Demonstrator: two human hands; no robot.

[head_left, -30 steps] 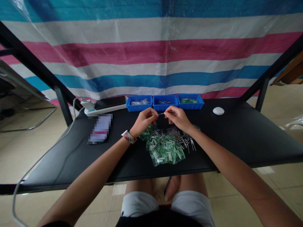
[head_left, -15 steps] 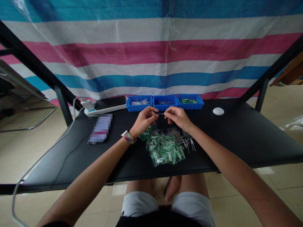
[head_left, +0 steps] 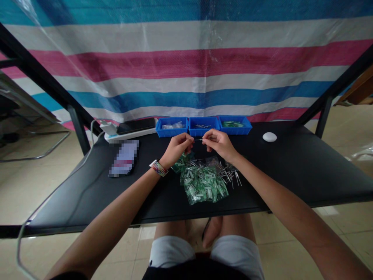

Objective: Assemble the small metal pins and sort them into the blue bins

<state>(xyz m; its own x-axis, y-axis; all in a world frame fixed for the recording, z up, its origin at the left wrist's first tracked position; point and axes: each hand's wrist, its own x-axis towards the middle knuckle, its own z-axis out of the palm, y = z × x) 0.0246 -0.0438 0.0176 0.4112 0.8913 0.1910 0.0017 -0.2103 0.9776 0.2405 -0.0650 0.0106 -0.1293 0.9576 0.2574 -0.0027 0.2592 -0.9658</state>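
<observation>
My left hand (head_left: 178, 147) and my right hand (head_left: 218, 143) are raised just above the black table (head_left: 291, 167), fingertips pinched toward each other. Between them runs a thin metal pin (head_left: 198, 139), gripped at both ends. Below the hands lies a heap of small green-and-clear packets (head_left: 201, 182). Several loose metal pins (head_left: 231, 176) lie to its right. My left wrist wears a colourful band (head_left: 159, 168).
Three blue trays (head_left: 203, 126) stand in a row at the back edge, behind the hands. A white power strip with a phone on it (head_left: 128, 130) lies back left, a blurred dark pouch (head_left: 124, 158) left, a white oval object (head_left: 269, 136) right. A striped tarp hangs behind.
Both hands stay pinched on the thin pin and have barely shifted; the view has moved slightly.
</observation>
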